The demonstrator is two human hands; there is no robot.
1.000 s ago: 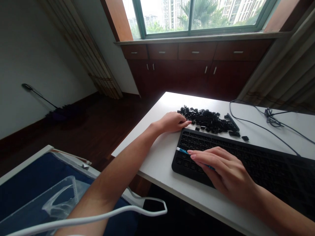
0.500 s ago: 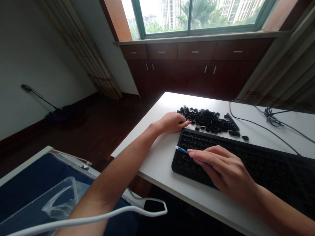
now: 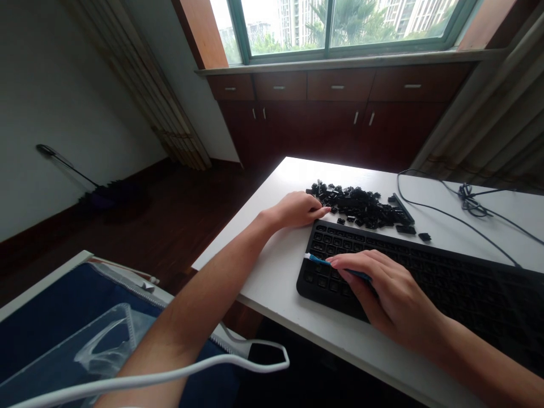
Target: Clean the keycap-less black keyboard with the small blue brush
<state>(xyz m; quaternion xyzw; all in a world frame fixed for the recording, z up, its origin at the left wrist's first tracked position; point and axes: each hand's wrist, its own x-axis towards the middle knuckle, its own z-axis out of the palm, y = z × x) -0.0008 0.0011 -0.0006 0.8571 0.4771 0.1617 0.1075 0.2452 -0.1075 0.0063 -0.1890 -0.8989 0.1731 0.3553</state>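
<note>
A black keyboard (image 3: 425, 283) was seen lying on the white table (image 3: 276, 272), its near-left corner close to the table's front edge. The right hand (image 3: 382, 289) was laid over the left part of the keyboard, and a slim blue tool (image 3: 317, 259) was gripped under its fingers, the pale tip poking out to the left, just over the keys near the keyboard's left edge. How much of the tool was covered by the hand could not be told.

The left hand (image 3: 295, 211) was rested on the table just beyond the keyboard's far-left corner, fingers loosely curled, fingertips brought right up against the near-left edge of a heap of loose black keycaps (image 3: 361, 207). Whether anything was pinched between those fingers could not be made out.

The heap was spread on the table just behind the keyboard, with a long black bar-shaped key (image 3: 403, 208) at its right end and a couple of stray caps (image 3: 424, 237) apart from it. A dark cable (image 3: 459, 218) was trailed across the table's far right. A white cord (image 3: 170, 374) was looped low in front, over a blue bag (image 3: 63, 317).
</note>
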